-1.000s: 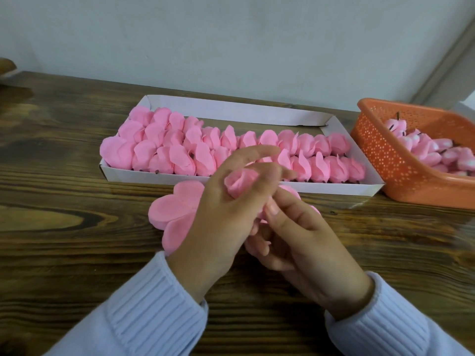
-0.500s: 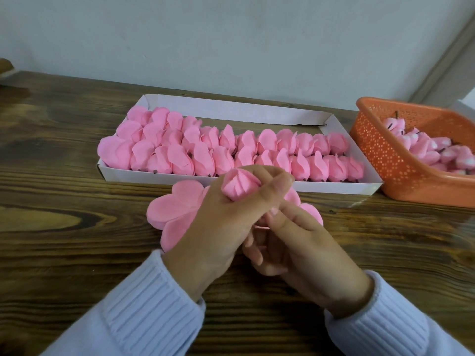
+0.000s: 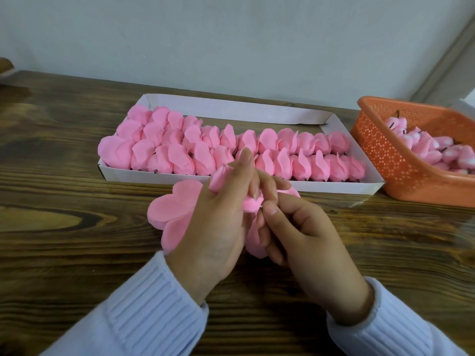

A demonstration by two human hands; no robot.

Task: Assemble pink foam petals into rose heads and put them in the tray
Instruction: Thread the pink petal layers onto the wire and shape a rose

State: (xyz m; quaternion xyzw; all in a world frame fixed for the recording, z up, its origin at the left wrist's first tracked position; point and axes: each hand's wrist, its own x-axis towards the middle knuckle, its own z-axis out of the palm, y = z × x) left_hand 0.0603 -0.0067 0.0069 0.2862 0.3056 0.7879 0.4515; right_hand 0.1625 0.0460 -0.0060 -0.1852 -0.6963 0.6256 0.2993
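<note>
Looks like a home craft workshop to me: wooden counter [image 3: 64, 253], plain wall [image 3: 231, 34], tray [image 3: 231, 109] of rose heads [image 3: 180, 155], basket [image 3: 385, 155].

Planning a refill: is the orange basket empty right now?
No, the orange basket holds a heap of pink buds, some with dark stems showing.

Soft, even light, moderately bright, fills the view. The wooden counter [image 3: 59, 253] shows a faint sheen at far right; diffuse shadows lie under the left hand [image 3: 218, 227] and right hand [image 3: 311, 242] and in front of the white tray [image 3: 257, 185]. Wide-angle distortion bows the counter's far edge and tilts the orange basket [image 3: 385, 163]. The fingers [image 3: 245, 163] and the foam rose head [image 3: 253, 204] they pinch look slightly motion-smeared
</note>
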